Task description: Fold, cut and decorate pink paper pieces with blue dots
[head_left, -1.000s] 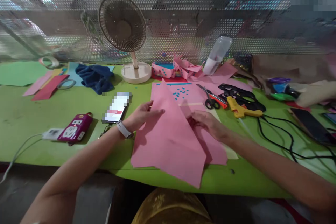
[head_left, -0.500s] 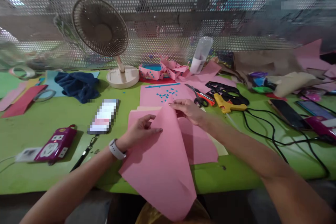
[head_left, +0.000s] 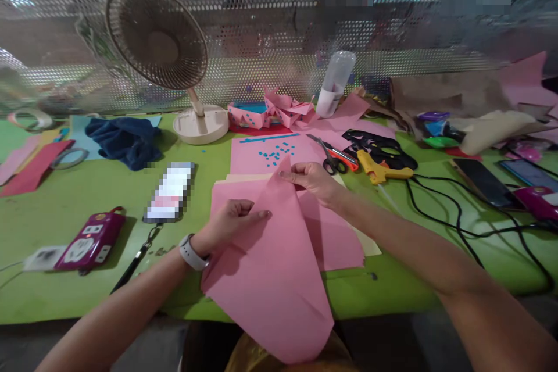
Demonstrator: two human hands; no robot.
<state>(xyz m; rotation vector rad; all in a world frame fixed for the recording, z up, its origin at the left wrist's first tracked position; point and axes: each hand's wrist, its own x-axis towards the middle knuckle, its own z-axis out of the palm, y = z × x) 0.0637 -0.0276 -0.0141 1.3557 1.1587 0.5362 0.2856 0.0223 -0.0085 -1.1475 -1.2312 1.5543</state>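
A large pink paper sheet point(head_left: 272, 279) hangs over the table's front edge, its top drawn up into a folded point. My right hand point(head_left: 311, 180) pinches that sheet near the point. My left hand point(head_left: 238, 221), with a white watch point(head_left: 192, 253) on its wrist, grips the sheet's left part, thumb on top and fingers curled. More pink paper point(head_left: 337, 238) lies beneath, over cream paper point(head_left: 370, 245). Just beyond, small blue paper bits point(head_left: 276, 154) and a blue strip point(head_left: 269, 138) rest on a flat pink sheet point(head_left: 244, 157).
Scissors point(head_left: 332, 163), an orange cutter point(head_left: 346, 158) and a yellow glue gun point(head_left: 379, 170) with black cables lie right of the papers. Pink folded paper pieces point(head_left: 285, 109), a bottle point(head_left: 335, 84) and a fan point(head_left: 200, 125) stand behind. At left are a phone point(head_left: 170, 192) and a purple power strip point(head_left: 93, 238).
The sheet's lower corner has shifted slightly right, and its top point is tilted a little more to the right. Both hands keep hold of it. The view has shifted slightly.
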